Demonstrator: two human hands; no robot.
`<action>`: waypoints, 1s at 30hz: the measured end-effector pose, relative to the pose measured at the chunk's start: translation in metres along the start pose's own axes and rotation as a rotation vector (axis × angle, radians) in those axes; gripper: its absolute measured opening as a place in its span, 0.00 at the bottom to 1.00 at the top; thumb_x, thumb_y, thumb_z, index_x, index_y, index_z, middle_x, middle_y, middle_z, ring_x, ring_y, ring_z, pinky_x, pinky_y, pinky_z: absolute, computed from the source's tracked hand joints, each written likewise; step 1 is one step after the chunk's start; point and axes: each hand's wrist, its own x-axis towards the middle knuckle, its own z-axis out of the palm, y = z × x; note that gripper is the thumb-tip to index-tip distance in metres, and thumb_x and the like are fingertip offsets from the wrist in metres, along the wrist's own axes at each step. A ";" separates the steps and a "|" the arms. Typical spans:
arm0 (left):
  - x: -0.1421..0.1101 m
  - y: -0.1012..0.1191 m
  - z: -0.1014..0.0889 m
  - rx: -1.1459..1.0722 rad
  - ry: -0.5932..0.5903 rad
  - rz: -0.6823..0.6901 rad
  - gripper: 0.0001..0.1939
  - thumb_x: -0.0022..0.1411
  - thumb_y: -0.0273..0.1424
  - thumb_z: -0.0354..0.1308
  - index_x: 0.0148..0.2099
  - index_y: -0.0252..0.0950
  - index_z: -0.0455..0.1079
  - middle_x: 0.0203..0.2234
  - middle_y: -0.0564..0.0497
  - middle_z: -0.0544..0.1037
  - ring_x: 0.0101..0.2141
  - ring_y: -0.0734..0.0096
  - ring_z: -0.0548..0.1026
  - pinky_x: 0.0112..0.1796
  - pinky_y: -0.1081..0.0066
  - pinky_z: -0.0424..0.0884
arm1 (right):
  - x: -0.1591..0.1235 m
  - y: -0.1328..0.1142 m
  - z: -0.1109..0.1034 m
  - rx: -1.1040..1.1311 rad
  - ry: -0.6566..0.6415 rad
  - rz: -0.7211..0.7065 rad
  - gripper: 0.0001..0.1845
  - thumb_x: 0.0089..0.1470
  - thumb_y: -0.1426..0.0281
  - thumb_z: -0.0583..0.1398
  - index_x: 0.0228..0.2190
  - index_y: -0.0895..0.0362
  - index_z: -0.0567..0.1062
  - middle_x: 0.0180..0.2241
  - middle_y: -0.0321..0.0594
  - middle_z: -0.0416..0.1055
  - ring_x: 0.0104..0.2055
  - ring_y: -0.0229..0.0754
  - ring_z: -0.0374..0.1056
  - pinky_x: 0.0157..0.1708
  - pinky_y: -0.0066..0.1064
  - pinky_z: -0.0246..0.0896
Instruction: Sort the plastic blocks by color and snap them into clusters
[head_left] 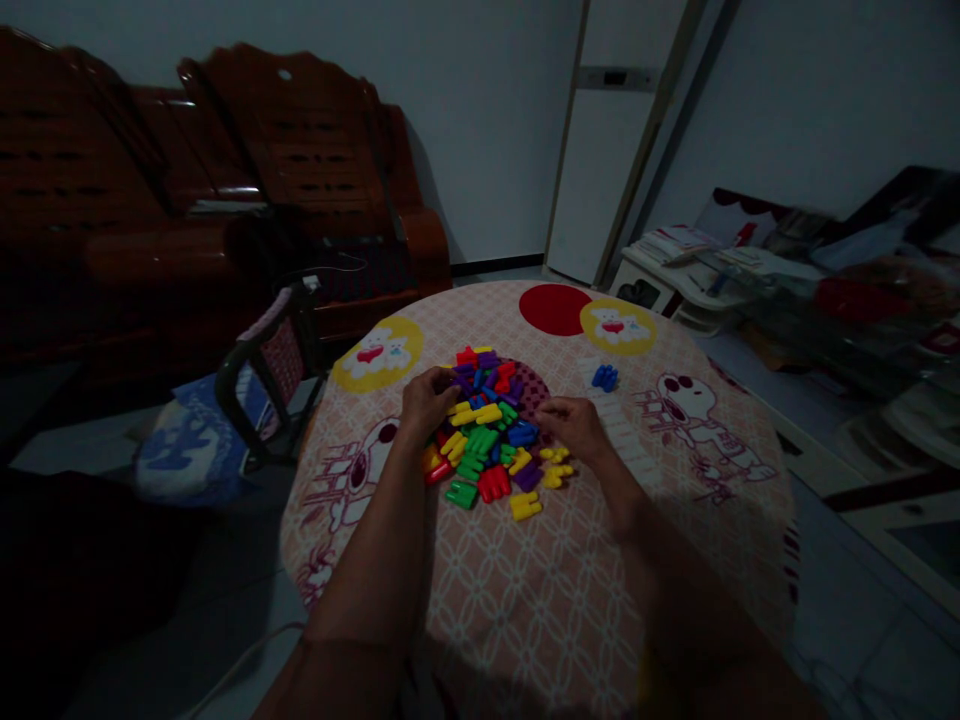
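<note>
A heap of plastic toy blocks (480, 440) in red, yellow, green, blue and purple lies on the round table's cloth. My left hand (427, 405) rests against the heap's left edge, fingers bent inward beside a purple block; what is under its fingertips is hidden. Right of the heap, my right hand (574, 422) is held with its fingers closed together, and no block shows at the fingertips. A yellow block (526, 506) lies at the near edge, close to a red block (495, 485) and a green block (461, 494). Farther right sit joined blue blocks (604, 377), apart from the heap.
The patterned tablecloth (517, 580) covers the round table. A chair (262, 375) stands at its left, and a carved wooden sofa (300, 150) behind. At the right is a cluttered low cabinet (675, 265). A tall white unit (611, 170) stands in the back corner.
</note>
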 end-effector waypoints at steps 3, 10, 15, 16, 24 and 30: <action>-0.002 0.002 0.000 0.015 -0.017 0.013 0.16 0.52 0.33 0.60 0.44 0.36 0.77 0.33 0.50 0.82 0.34 0.65 0.79 0.37 0.70 0.74 | -0.004 -0.007 0.006 -0.198 -0.126 -0.139 0.10 0.51 0.67 0.67 0.37 0.53 0.83 0.37 0.39 0.79 0.38 0.41 0.73 0.40 0.31 0.64; -0.003 0.004 0.000 0.052 -0.003 0.002 0.16 0.52 0.33 0.60 0.44 0.36 0.78 0.33 0.51 0.83 0.33 0.66 0.79 0.36 0.71 0.73 | -0.005 -0.008 -0.003 -0.251 -0.291 -0.218 0.04 0.50 0.70 0.68 0.32 0.55 0.81 0.36 0.38 0.76 0.39 0.40 0.71 0.41 0.29 0.63; -0.002 0.003 0.000 0.061 0.003 0.007 0.15 0.52 0.32 0.60 0.43 0.36 0.78 0.34 0.51 0.83 0.34 0.66 0.79 0.37 0.71 0.73 | 0.004 0.000 -0.032 -0.127 0.024 -0.096 0.10 0.52 0.64 0.64 0.30 0.57 0.82 0.29 0.37 0.75 0.33 0.40 0.69 0.37 0.30 0.65; -0.002 0.003 0.000 0.066 0.008 0.009 0.15 0.52 0.32 0.60 0.43 0.36 0.78 0.34 0.51 0.84 0.34 0.66 0.79 0.37 0.71 0.73 | 0.006 0.003 -0.038 -0.087 0.100 -0.048 0.11 0.51 0.62 0.64 0.30 0.57 0.82 0.28 0.37 0.75 0.32 0.41 0.70 0.35 0.30 0.65; -0.002 0.006 -0.001 0.080 0.019 -0.020 0.15 0.52 0.33 0.61 0.43 0.37 0.79 0.32 0.51 0.84 0.34 0.64 0.80 0.36 0.71 0.73 | 0.012 0.045 -0.084 0.064 0.660 0.253 0.17 0.44 0.61 0.62 0.35 0.59 0.77 0.26 0.38 0.76 0.29 0.43 0.73 0.30 0.32 0.69; -0.003 0.008 0.000 0.083 0.021 -0.038 0.15 0.51 0.33 0.61 0.43 0.37 0.79 0.31 0.51 0.83 0.33 0.64 0.80 0.36 0.70 0.72 | 0.011 0.062 -0.098 -0.228 0.754 0.314 0.13 0.43 0.63 0.64 0.30 0.59 0.80 0.28 0.43 0.78 0.32 0.47 0.73 0.36 0.35 0.68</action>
